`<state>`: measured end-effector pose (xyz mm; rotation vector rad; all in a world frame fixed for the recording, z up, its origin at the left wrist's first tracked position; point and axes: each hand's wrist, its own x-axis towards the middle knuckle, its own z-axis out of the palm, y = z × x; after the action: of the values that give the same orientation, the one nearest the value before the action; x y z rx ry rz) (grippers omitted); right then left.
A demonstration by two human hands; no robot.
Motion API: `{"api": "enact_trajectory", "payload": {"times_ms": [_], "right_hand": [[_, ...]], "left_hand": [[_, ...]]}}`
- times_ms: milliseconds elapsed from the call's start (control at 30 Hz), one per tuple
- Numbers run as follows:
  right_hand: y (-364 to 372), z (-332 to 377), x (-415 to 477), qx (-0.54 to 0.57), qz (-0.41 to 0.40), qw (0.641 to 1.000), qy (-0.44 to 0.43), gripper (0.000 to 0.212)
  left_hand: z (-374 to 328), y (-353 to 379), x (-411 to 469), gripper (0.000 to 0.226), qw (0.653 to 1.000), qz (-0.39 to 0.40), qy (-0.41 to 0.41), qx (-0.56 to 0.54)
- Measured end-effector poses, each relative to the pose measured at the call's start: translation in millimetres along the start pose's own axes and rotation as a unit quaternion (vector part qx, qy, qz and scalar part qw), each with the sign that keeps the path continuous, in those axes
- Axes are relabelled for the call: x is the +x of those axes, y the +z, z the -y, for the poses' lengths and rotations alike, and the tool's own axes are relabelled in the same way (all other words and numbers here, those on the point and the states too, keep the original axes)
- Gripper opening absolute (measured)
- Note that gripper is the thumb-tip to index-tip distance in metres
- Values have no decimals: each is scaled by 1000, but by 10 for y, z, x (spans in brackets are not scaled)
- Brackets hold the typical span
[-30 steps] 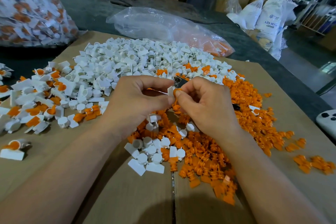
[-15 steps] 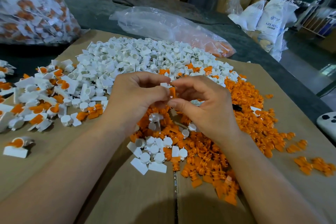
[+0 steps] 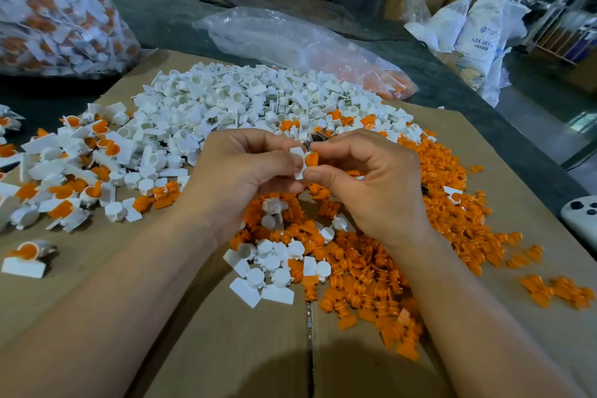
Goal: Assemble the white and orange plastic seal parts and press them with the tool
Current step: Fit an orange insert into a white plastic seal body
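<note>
Held the white part (image 3: 298,165) pinched in the left hand (image 3: 239,178), thumb and forefinger curled onto its left side. Held the orange part (image 3: 312,159) pinched in the right hand (image 3: 371,184), fingertips closed round it, touching the right flank of the white part at about mid-height.

Kept both hands level and equally near, meeting at the white part and lifted clear of the cardboard (image 3: 226,349) under it. Showed the white part's long axis running roughly upright in the view, a little tilted, with the orange part lying straight to its right. Judged from this that the coming push should run sideways, right hand toward left, across that long axis rather than along it. Could not tell how deep the orange part already sat.

Looked matte and flat, the white part: a narrow tab seen nearly edge-on, its cup hidden by fingers. Looked rounded and lobed, the orange part, mostly covered by fingertips.

Left a heap of loose white parts (image 3: 245,100) beyond the white part, a spread of loose orange parts (image 3: 436,203) to its right and below, and finished seals (image 3: 80,178) well to its left. Glimpsed a dark object (image 3: 318,138) just beyond it, possibly the tool; could not tell.
</note>
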<state>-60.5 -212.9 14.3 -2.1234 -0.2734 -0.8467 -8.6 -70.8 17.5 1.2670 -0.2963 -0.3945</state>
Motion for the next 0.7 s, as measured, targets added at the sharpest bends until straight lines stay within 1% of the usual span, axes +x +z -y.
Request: {"api": "enact_trajectory", "payload": {"times_ms": [133, 333, 500, 633, 700], "right_hand": [[-10, -7, 9, -2, 17, 1000, -1, 27], [-18, -16, 3, -6, 35, 999, 6, 23], [-9, -23, -5, -29, 45, 998, -13, 22], [-4, -17, -6, -35, 41, 998, -23, 22], [1, -18, -8, -36, 41, 998, -25, 22]], "left_hand": [[8, -13, 4, 22, 1000, 1, 1, 12], [24, -10, 8, 28, 999, -12, 10, 29], [14, -8, 2, 32, 998, -14, 24, 50], [8, -11, -5, 25, 999, -6, 29, 43], [13, -17, -3, 26, 998, -11, 32, 48]]}}
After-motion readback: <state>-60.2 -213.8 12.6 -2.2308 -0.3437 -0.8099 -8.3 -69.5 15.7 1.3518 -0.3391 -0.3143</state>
